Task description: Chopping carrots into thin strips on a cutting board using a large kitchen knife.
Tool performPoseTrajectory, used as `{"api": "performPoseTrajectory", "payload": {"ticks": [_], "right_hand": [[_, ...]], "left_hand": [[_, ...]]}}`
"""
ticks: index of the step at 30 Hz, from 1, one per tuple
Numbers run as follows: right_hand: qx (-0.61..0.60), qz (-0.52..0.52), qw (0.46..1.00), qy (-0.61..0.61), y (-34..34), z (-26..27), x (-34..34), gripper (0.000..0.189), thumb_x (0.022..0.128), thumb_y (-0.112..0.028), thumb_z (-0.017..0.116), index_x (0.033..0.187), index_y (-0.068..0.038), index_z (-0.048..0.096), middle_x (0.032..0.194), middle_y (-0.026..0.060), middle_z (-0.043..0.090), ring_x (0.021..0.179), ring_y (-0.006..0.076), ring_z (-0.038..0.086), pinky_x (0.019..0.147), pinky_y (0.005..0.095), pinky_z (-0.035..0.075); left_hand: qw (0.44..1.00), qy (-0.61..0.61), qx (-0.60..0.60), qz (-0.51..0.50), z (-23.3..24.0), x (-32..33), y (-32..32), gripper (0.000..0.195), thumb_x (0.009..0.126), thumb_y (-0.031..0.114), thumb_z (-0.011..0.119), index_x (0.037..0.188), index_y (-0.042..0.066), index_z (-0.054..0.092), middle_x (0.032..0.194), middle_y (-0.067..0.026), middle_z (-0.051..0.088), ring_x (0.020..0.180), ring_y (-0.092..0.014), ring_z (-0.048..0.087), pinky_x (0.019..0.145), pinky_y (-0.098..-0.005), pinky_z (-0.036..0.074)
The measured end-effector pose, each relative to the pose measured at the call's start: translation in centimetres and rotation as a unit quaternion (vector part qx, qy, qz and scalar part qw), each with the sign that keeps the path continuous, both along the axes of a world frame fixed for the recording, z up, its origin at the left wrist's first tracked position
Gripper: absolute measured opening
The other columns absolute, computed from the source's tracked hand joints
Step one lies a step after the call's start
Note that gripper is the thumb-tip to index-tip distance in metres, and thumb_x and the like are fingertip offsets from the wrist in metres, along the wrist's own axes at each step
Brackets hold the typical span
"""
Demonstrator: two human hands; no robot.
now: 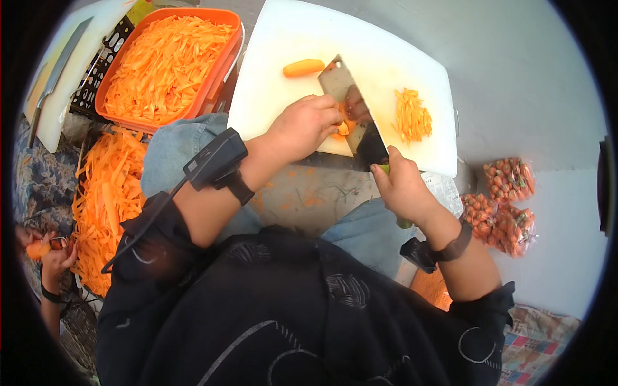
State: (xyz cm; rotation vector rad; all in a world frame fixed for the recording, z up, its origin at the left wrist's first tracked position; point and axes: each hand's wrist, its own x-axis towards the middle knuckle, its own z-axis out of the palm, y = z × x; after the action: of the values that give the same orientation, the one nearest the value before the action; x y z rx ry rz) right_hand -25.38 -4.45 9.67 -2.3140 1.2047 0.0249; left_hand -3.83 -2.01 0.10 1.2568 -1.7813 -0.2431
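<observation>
My right hand [403,186] grips the green handle of a cleaver [355,108]. Its wide blade lies across a white cutting board [270,108], tilted, with a reflection on its face. Just left of the blade, the bent fingers of my left hand [309,125] press on a piece of peeled carrot [343,128], partly hidden by fingers and blade. Farther back on the board lies a peeled carrot [303,68]. Right of the cleaver is a small heap of carrot strips [412,117].
An orange tub [100,99] full of shredded carrot stands left of the board. A heap of carrot peelings [108,207] lies nearer. Another person's hands [55,258] hold a carrot and a peeler. A knife [60,62] rests on another board at far left. Bagged carrots [509,181] sit right.
</observation>
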Motion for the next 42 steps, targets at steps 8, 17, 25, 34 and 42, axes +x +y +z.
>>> {"api": "performPoseTrajectory", "payload": {"ticks": [8,17,25,34,42], "right_hand": [[-0.016,-0.059,0.992,-0.106,0.1,-1.1,-1.5,0.026,0.088,-0.013,0.062,0.098,0.006,0.048,0.069,0.0263,0.059,0.070,0.0459,0.059,0.063,0.0467,0.047],[-0.015,-0.001,1.000,-0.018,0.1,2.8,-0.7,0.026,0.088,-0.013,0.061,0.097,0.007,0.047,0.072,0.0286,0.060,0.075,0.0475,0.060,0.067,0.0501,0.047],[0.032,-0.006,0.999,0.026,-0.2,2.2,-0.6,0.026,0.088,-0.013,0.061,0.097,0.007,0.047,0.073,0.0289,0.060,0.076,0.0478,0.059,0.067,0.0499,0.047],[0.008,-0.046,0.997,-0.057,-0.7,1.8,-0.7,0.026,0.089,-0.014,0.061,0.099,0.007,0.047,0.072,0.0278,0.060,0.074,0.0462,0.059,0.064,0.0470,0.047],[0.003,-0.007,1.000,-0.009,0.0,2.8,-0.2,0.027,0.088,-0.012,0.061,0.099,0.007,0.046,0.073,0.0301,0.060,0.073,0.0475,0.059,0.064,0.0495,0.047]], "left_hand": [[1.000,0.000,-0.010,0.011,0.0,0.1,-0.2,0.014,0.075,0.005,0.069,0.087,0.005,0.063,0.091,-0.0074,0.056,0.084,-0.028,0.058,0.074,-0.0362,0.049],[1.000,-0.021,-0.021,0.007,-0.2,0.3,-0.5,0.013,0.075,0.006,0.069,0.087,0.005,0.063,0.091,-0.0077,0.057,0.086,-0.028,0.058,0.075,-0.0361,0.050],[1.000,-0.015,-0.010,0.011,0.0,0.2,-0.1,0.012,0.075,0.007,0.069,0.085,0.005,0.062,0.089,-0.0079,0.057,0.085,-0.028,0.058,0.075,-0.0369,0.049],[1.000,-0.003,-0.021,0.004,-0.1,0.1,-0.2,0.012,0.075,0.006,0.069,0.085,0.005,0.062,0.088,-0.0083,0.057,0.084,-0.029,0.058,0.074,-0.0371,0.049],[1.000,-0.004,-0.018,0.004,0.0,0.0,-0.4,0.012,0.075,0.006,0.068,0.085,0.005,0.062,0.088,-0.0082,0.057,0.084,-0.029,0.058,0.075,-0.0372,0.049]]}}
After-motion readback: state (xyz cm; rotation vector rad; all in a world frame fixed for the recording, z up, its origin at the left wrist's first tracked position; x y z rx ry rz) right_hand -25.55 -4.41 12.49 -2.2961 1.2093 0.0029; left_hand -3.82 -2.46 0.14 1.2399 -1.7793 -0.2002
